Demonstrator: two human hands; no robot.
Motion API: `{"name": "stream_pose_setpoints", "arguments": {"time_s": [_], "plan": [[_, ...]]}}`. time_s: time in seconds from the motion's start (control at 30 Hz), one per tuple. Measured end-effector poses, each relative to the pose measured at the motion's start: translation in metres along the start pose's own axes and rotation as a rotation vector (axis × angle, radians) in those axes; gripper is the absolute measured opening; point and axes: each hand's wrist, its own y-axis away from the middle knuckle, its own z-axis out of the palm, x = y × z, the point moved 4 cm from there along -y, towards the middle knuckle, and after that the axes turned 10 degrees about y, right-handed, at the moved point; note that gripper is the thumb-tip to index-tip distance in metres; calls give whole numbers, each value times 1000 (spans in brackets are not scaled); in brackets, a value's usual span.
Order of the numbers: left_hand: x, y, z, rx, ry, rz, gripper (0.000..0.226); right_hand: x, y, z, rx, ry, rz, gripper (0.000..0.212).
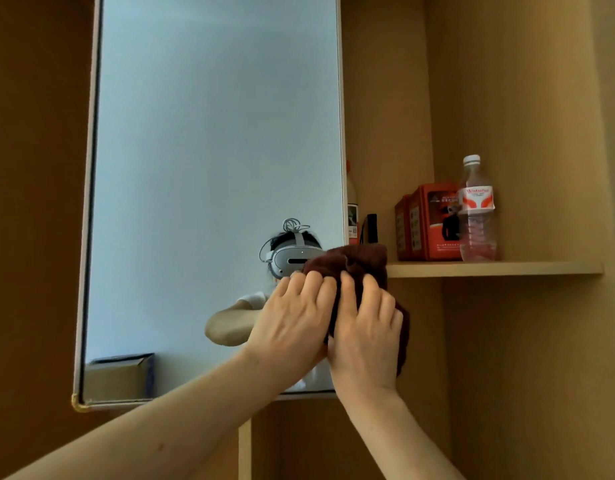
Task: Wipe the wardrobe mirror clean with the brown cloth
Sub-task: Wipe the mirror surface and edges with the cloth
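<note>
The tall wardrobe mirror point(209, 150) fills the left and middle of the head view, framed in pale trim. A dark brown cloth point(359, 263) is bunched up at the mirror's lower right edge. My left hand point(292, 320) and my right hand point(365, 330) lie side by side on the cloth, fingers curled over it. Most of the cloth is hidden under my hands; a fold hangs down on the right. The glass reflects a person wearing a headset and one of their arms.
A wooden shelf point(493, 268) juts out to the right of the mirror. It carries red boxes point(427, 223), a clear plastic bottle point(477, 213) and a second bottle point(351, 206) half hidden behind the mirror edge. Brown wooden panels surround everything.
</note>
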Motion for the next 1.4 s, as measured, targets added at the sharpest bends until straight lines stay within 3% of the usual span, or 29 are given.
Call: {"name": "stream_pose_setpoints", "arguments": {"time_s": [0.1, 0.17, 0.33, 0.53, 0.67, 0.77, 0.83, 0.9, 1.0, 1.1, 1.17, 1.27, 1.33, 1.4], "plan": [[19, 17, 16, -173, -77, 80, 50, 9, 35, 10, -241, -136, 50, 82], [28, 18, 20, -212, -124, 137, 45, 21, 41, 16, -303, -301, 94, 77], [19, -32, -9, -6, -169, 160, 43, 28, -20, 6, -226, -581, 238, 45], [22, -3, 17, -111, -75, 125, 49, 29, 27, 24, -151, -664, 251, 49], [36, 30, 36, -135, -84, 167, 51, 32, 66, 39, -215, -635, 293, 53], [41, 50, 36, -170, 41, 128, 63, 34, 79, 37, -306, -633, 304, 50], [39, 68, 38, -246, 254, -2, 70, 35, 90, 35, -378, -722, 361, 43], [29, 95, 36, -186, 529, -247, 59, 37, 108, 35, -486, -852, 584, 32], [-6, 146, 36, -20, 908, -878, 22, 35, 136, 32, -674, -1150, 1138, 22], [-42, 184, 49, 103, 1426, -1518, 11, 21, 149, 25, -730, -1376, 1452, 36], [-62, 188, 52, 310, 1735, -1647, 11, 9, 146, 18, -699, -1538, 1488, 36], [-85, 184, 49, 639, 2004, -1643, 36, -13, 131, 5, -619, -1688, 1453, 24], [-91, 180, 49, 690, 2071, -1656, 35, -39, 124, 4, -589, -1705, 1470, 22], [-93, 184, 55, 590, 2068, -1681, 24, -82, 126, 5, -641, -1706, 1482, 28]]}}
